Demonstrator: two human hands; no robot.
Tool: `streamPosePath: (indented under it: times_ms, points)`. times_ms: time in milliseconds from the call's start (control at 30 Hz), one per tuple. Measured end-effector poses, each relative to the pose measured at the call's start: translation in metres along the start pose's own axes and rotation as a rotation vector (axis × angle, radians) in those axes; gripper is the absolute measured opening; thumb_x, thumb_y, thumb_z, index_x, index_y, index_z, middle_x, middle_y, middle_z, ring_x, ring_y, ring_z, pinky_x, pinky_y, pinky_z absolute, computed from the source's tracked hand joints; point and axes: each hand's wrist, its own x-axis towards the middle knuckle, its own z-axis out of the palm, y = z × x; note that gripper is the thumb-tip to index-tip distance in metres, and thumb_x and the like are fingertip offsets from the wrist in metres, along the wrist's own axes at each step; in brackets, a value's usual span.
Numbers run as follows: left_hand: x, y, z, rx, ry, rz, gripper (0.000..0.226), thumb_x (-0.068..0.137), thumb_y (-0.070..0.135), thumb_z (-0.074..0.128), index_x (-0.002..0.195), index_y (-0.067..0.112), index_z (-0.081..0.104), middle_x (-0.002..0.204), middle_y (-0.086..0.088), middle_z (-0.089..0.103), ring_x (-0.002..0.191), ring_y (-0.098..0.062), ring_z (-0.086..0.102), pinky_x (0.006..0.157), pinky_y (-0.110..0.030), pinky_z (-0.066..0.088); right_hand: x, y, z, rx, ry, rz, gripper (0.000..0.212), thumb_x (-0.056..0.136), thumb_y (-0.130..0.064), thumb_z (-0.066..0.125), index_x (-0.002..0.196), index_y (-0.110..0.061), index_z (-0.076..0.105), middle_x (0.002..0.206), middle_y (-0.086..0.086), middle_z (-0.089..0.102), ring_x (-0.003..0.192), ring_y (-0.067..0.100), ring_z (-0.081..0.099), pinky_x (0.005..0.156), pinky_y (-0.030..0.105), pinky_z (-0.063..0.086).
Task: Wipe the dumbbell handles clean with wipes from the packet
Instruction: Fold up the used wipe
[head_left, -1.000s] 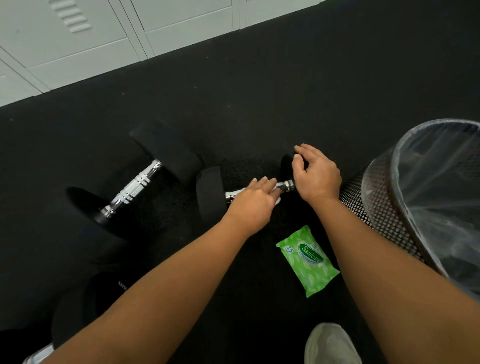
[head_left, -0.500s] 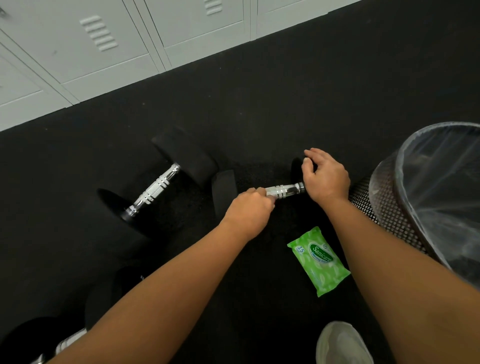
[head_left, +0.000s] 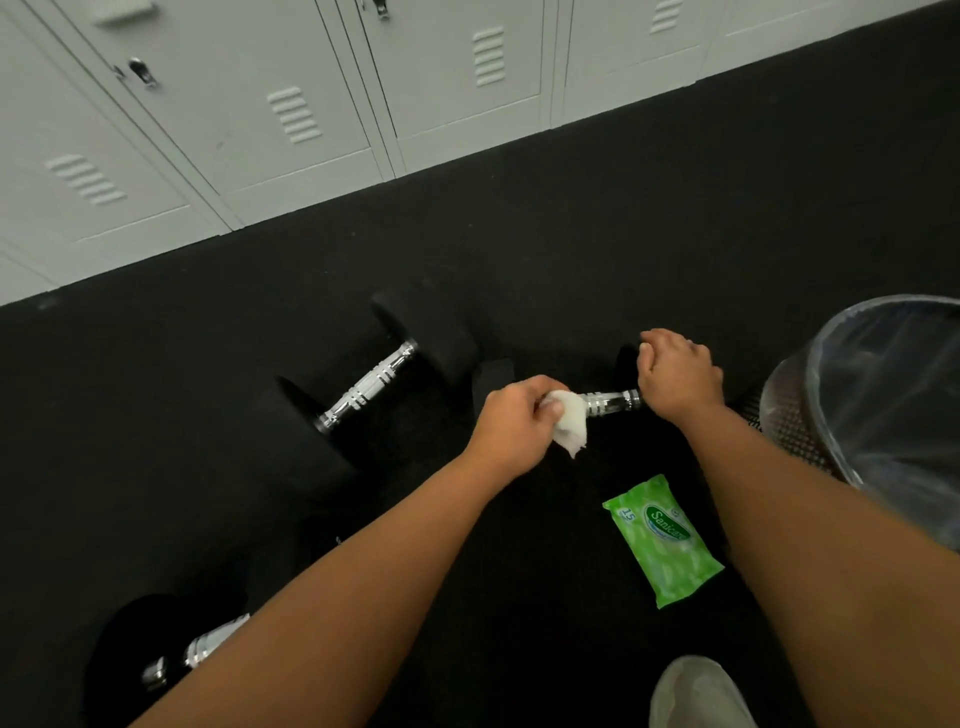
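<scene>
Sliding left along the handle (head_left: 610, 402) since a second ago, the left hand (head_left: 514, 423) curls its fingers round one bunched white wipe (head_left: 569, 426) against the bar, while the right hand (head_left: 678, 379) grips the black end of that dumbbell (head_left: 626, 364) with curled fingers. Three dumbbells show, counting a second dumbbell (head_left: 371, 387) and third dumbbell (head_left: 208, 644) left of the fingers; one green packet (head_left: 662, 538) lies below them.

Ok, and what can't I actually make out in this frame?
All in the head view:
- Handle under the wipe: its left part is covered by the left hand and the wipe.
- Right weight end: mostly under the right hand holding it.
- Bottom-left dumbbell: partly behind the left forearm.
- Bin: cut by the right edge, contents lost in the liner.
- Packet: small print unreadable.
</scene>
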Motion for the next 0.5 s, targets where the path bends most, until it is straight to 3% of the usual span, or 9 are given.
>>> streamPosePath:
  times_ms: [167, 267, 333, 400, 500]
  points:
    - [-0.007, 0.008, -0.017, -0.129, 0.075, -0.069, 0.007, 0.093, 0.019, 0.053, 0.092, 0.022, 0.06, 0.063, 0.008, 0.057, 0.061, -0.008, 0.053, 0.064, -0.029, 0.046, -0.006, -0.017, -0.017, -0.121, -0.204, 0.075, 0.048, 0.1, -0.036, 0.031, 0.147, -0.024, 0.027, 0.159, -0.003, 0.011, 0.145, 0.03, 0.002, 0.112, 0.054, 0.016]
    - [-0.013, 0.02, -0.024, -0.211, 0.064, -0.101, 0.011, 0.093, 0.021, 0.05, 0.086, 0.026, 0.056, 0.065, 0.0, 0.057, 0.061, -0.017, 0.053, 0.064, -0.034, 0.047, -0.019, -0.034, -0.023, -0.114, -0.13, 0.009, 0.044, 0.097, -0.034, 0.041, 0.141, -0.027, 0.041, 0.158, -0.003, 0.016, 0.145, 0.029, 0.004, 0.111, 0.053, 0.016]
    - [-0.017, 0.029, -0.026, -0.276, 0.061, -0.126, 0.01, 0.089, 0.028, 0.049, 0.082, 0.031, 0.057, 0.079, -0.01, 0.064, 0.076, -0.031, 0.062, 0.076, -0.044, 0.054, -0.033, -0.046, -0.025, 0.139, -0.047, -0.046, 0.038, 0.096, -0.031, 0.046, 0.133, -0.025, 0.052, 0.152, -0.001, 0.034, 0.141, 0.026, 0.024, 0.11, 0.047, 0.024]
    - [-0.021, 0.038, -0.029, -0.335, 0.063, -0.154, 0.009, 0.083, 0.032, 0.049, 0.082, 0.034, 0.058, 0.091, -0.012, 0.066, 0.092, -0.035, 0.064, 0.084, -0.053, 0.053, -0.05, -0.058, -0.029, 0.491, -0.042, -0.058, 0.034, 0.094, -0.029, 0.048, 0.125, -0.021, 0.061, 0.135, 0.001, 0.056, 0.128, 0.022, 0.047, 0.107, 0.037, 0.036]
    - [-0.031, 0.055, -0.032, -0.422, 0.072, -0.164, 0.009, 0.087, 0.024, 0.048, 0.088, 0.028, 0.056, 0.098, -0.014, 0.064, 0.098, -0.036, 0.063, 0.084, -0.055, 0.053, -0.079, -0.071, -0.046, 0.921, -0.219, 0.005, 0.033, 0.093, -0.041, 0.048, 0.116, -0.026, 0.066, 0.116, -0.003, 0.066, 0.11, 0.015, 0.059, 0.098, 0.041, 0.048]
